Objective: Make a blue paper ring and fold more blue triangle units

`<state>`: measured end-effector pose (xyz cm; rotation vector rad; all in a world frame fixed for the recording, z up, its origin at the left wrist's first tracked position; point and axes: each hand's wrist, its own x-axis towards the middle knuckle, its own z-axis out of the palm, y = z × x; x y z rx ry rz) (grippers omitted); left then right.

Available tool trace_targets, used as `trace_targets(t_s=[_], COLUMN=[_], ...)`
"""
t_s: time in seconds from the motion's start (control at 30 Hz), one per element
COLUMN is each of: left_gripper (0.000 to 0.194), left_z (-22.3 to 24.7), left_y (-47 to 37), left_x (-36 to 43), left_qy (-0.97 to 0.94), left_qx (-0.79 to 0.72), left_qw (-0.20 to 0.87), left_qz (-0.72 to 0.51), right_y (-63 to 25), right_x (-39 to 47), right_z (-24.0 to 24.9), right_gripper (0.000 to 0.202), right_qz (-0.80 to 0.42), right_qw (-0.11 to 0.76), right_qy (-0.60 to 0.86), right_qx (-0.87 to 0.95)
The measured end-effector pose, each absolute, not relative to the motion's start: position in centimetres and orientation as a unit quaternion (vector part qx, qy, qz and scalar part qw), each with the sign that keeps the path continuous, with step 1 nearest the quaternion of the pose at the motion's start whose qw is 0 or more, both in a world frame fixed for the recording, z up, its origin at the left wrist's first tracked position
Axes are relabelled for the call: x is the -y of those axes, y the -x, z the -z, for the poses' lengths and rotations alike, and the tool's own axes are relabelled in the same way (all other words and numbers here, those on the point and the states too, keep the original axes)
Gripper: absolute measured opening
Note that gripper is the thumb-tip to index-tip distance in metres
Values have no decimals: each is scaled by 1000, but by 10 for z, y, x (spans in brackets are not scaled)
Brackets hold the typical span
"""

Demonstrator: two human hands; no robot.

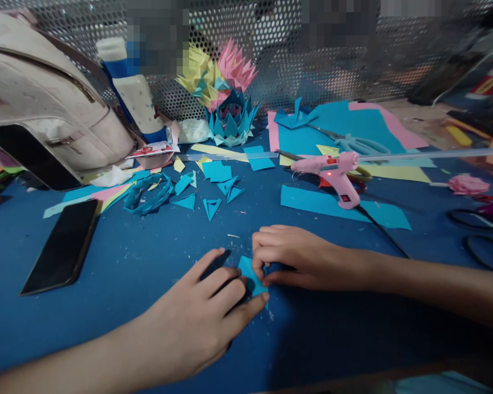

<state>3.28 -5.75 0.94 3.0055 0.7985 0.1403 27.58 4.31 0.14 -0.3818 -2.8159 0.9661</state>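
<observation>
A small piece of blue paper (250, 273) with pointed corners lies on the blue table in front of me, partly covered by my hands. My left hand (213, 303) rests palm down with fingers spread, its fingertips and thumb touching the paper's left side and lower corner. From the right, my right hand (287, 257) has curled fingers and thumb pinched at the paper's upper right edge. Just beyond lie folded blue paper triangles (212, 208) and a ring of blue paper (148, 194).
A pink glue gun (332, 172) with its cord lies over a blue paper strip (296, 198). Behind it are scissors (363, 143) and coloured sheets. Folded paper flowers (234, 117) stand at the back. Two phones (61, 246), a bottle (135, 101) and a backpack (53, 98) are left.
</observation>
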Motion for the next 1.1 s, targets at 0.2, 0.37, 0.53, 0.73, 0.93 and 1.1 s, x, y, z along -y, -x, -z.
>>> trace_targets(t_s=[0.2, 0.37, 0.53, 0.73, 0.93, 1.1], left_gripper=[44, 40, 39, 47, 45, 46], left_z=[-10, -9, -12, -11, -2, -2], left_y=[-34, -33, -32, -29, -32, -36], left_x=[57, 57, 58, 57, 60, 63], left_qy=[-964, -965, -967, -969, -963, -956], left_qx=[-259, -254, -247, -240, -261, -284], left_qw=[16, -3, -12, 1, -2, -2], left_qz=[-58, -64, -61, -52, -73, -71], right_y=[-277, -277, -277, -277, -277, -279], right_x=[-43, -43, -43, -43, -44, -47], right_z=[-1, -2, -1, -1, -3, 0], right_gripper=[14, 14, 14, 14, 15, 15], right_qz=[-323, -323, -324, -320, -319, -324], right_qw=[79, 73, 68, 74, 73, 76], right_qy=[121, 120, 122, 121, 119, 118], right_qx=[935, 936, 936, 937, 938, 936])
